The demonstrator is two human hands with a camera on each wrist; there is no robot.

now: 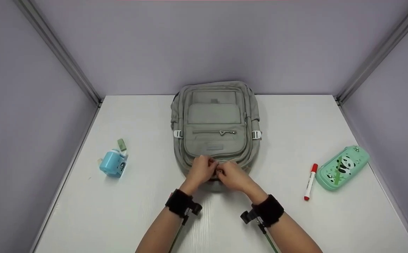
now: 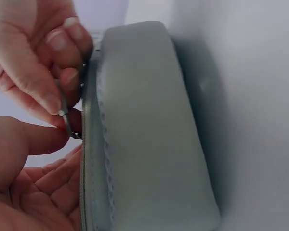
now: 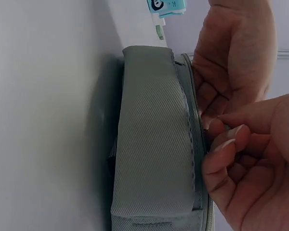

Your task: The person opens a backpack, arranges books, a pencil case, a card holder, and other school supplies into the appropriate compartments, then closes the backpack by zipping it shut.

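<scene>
From the head view, a backpack [image 1: 215, 130] is seen flat on the counter [image 1: 119, 211], both hands meeting at its near edge, the zip judged barely started. In the left wrist view, a metal pull [image 2: 65, 115] is pinched by the left hand [image 2: 33, 72]. In the right wrist view, the right hand [image 3: 250, 163] is curled at the zip line; its grip cannot be told.

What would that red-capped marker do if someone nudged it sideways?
The marker looks round and slim and lies flat on the smooth table, so it would probably roll. It likely feels light and stiff. The pencil case beside it might stop it.

Both forearms reach forward; the left hand [image 1: 201, 169] and right hand [image 1: 232, 175] meet, fingers curled, pinching.
</scene>
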